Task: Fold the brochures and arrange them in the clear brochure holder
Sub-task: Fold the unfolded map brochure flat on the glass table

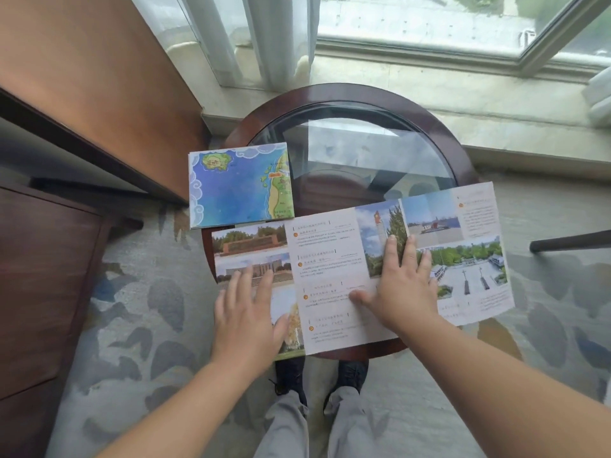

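Plainly the open brochure (330, 259) is thin coated paper: light, limp and probably slick, so it should crease easily but may skate on glass if pushed sideways. It lies spread across the near half of the surface (456, 150), a round glass top in a dark wooden rim. Its right end hangs well past the rim, and its near edge reaches about to the near rim.

The left hand (246, 312) lies flat on the left photo panel, fingers straight and slightly apart, holding nothing. The right hand (401, 285) presses flat on the middle, fingers splayed over a text panel and a photo panel, also gripping nothing.

The best hold, I judge, is the unsupported right end. It could be pinched at its edge and swung over along a panel line while the other hand pins the middle. That overhang looks likely to droop if unsupported.

The map brochure (239, 186), already folded, sits at the far left, touching or just overlapping the open one's far left corner and jutting off the rim. Folding could nudge it off. No holder is in view.

A wooden cabinet (49, 259) stands to the left, with curtains (264, 38) and a sill (496, 104) on the far side and carpet (148, 309) below. A dark bar (568, 244) at the right is clear of the paper.
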`<act>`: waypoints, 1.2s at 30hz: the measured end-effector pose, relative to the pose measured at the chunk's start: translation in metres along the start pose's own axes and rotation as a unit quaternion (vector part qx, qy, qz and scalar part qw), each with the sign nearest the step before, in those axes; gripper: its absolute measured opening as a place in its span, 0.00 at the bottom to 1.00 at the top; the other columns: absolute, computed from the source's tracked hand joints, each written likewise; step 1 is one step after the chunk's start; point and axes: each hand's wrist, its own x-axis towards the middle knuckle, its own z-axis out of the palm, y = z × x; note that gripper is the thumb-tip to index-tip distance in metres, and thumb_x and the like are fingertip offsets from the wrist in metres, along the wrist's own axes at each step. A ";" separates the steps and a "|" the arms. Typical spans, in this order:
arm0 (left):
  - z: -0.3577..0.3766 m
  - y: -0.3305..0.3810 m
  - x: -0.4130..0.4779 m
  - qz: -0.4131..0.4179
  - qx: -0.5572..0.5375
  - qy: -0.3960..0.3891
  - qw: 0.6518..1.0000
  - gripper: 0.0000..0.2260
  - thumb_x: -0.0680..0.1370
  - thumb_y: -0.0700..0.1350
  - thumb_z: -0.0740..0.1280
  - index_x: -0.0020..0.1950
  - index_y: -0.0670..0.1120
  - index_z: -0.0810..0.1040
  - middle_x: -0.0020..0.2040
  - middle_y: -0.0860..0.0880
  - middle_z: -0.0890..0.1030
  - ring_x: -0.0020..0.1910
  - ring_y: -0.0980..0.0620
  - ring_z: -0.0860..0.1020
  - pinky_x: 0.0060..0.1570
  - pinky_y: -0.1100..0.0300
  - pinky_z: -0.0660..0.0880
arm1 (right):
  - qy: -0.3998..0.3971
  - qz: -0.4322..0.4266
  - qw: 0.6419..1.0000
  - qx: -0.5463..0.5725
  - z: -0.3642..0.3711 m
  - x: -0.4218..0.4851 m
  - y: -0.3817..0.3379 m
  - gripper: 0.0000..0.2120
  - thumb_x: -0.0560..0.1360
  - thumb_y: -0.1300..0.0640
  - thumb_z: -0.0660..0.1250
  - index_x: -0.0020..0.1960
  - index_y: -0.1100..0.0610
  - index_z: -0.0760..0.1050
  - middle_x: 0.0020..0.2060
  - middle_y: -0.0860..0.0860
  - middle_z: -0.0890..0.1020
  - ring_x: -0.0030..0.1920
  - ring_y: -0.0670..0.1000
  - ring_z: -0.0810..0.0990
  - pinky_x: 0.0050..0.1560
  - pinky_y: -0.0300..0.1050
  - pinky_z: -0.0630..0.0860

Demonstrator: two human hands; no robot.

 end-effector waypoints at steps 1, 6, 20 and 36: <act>0.003 0.004 0.001 -0.001 0.000 -0.001 1.000 0.35 0.78 0.62 0.58 0.79 0.53 0.49 0.80 0.45 0.47 0.79 0.45 0.43 0.75 0.45 0.44 | -0.007 -0.003 1.000 0.008 0.001 -0.004 -0.006 0.58 0.67 0.30 0.68 0.78 0.50 0.32 0.78 0.54 0.34 0.77 0.63 0.38 0.74 0.66 0.49; 0.014 0.022 0.014 -0.014 0.018 -0.011 1.000 0.37 0.76 0.67 0.56 0.78 0.57 0.42 0.80 0.46 0.40 0.78 0.44 0.38 0.74 0.39 0.46 | -0.011 -0.080 0.995 0.060 0.002 -0.015 -0.018 0.53 0.69 0.32 0.68 0.79 0.47 0.38 0.79 0.51 0.40 0.78 0.59 0.43 0.75 0.59 0.52; 0.011 0.003 0.012 -0.037 0.061 -0.036 0.997 0.39 0.74 0.65 0.59 0.78 0.57 0.43 0.80 0.46 0.39 0.78 0.45 0.37 0.73 0.37 0.46 | 0.080 0.175 0.965 0.178 -0.039 0.030 0.086 0.54 0.68 0.40 0.75 0.79 0.59 0.46 0.74 0.59 0.65 0.72 0.61 0.64 0.68 0.59 0.68; -0.053 0.141 0.020 0.004 -0.466 -0.077 0.881 0.13 0.76 0.63 0.58 0.56 0.64 0.75 0.52 0.66 0.81 0.52 0.68 0.77 0.51 0.62 0.72 | 0.098 -0.116 0.963 0.222 -0.083 -0.054 0.000 0.08 0.77 0.50 0.59 0.56 0.47 0.69 0.48 0.46 0.76 0.45 0.51 0.79 0.43 0.51 0.77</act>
